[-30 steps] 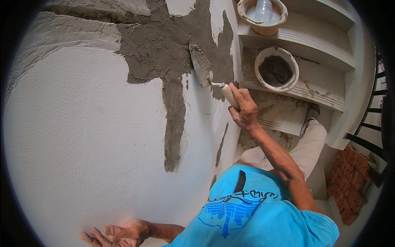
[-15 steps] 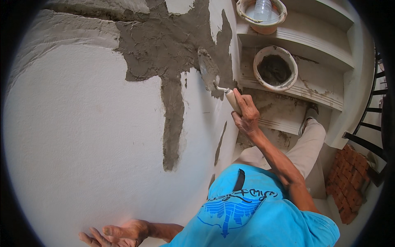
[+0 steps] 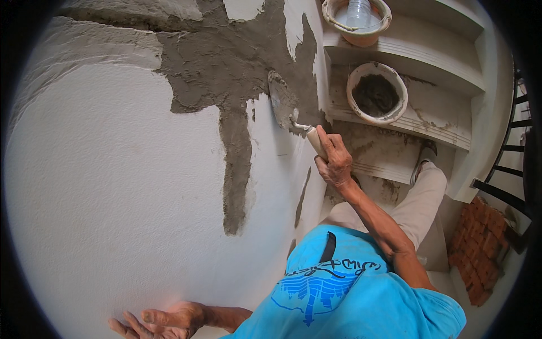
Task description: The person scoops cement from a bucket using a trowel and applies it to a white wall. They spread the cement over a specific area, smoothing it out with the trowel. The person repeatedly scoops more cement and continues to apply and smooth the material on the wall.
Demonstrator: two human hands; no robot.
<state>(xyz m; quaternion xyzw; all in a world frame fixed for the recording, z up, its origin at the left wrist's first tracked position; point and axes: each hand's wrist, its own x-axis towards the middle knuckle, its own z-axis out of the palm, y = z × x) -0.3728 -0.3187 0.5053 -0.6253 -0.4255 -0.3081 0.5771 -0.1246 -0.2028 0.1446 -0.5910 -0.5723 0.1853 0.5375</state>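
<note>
My right hand point(image 3: 335, 161) is wrapped round the pale handle of a trowel point(image 3: 284, 101). The trowel's mortar-smeared blade lies against the wall, at the lower edge of a wide grey patch of wet mortar point(image 3: 217, 62). From this patch a narrow strip of mortar point(image 3: 236, 169) runs down the white wall point(image 3: 113, 169). Low at the left, my left hand point(image 3: 161, 322) has its fingers spread and holds nothing. It is beside the wall; whether it touches cannot be made out, and its lower part is cut off by the frame's edge.
On the stairs point(image 3: 429, 116) to the right stands a bucket of grey mortar point(image 3: 402, 107). A step higher, another bucket point(image 3: 361, 39) holds a clear plastic bottle point(image 3: 359, 14). Black railing bars point(image 3: 502, 198) and stacked red bricks point(image 3: 477, 248) are at the far right.
My right hand and the trowel have shifted slightly left, with the blade still on the mortar's lower edge. My left hand stays where it was.
</note>
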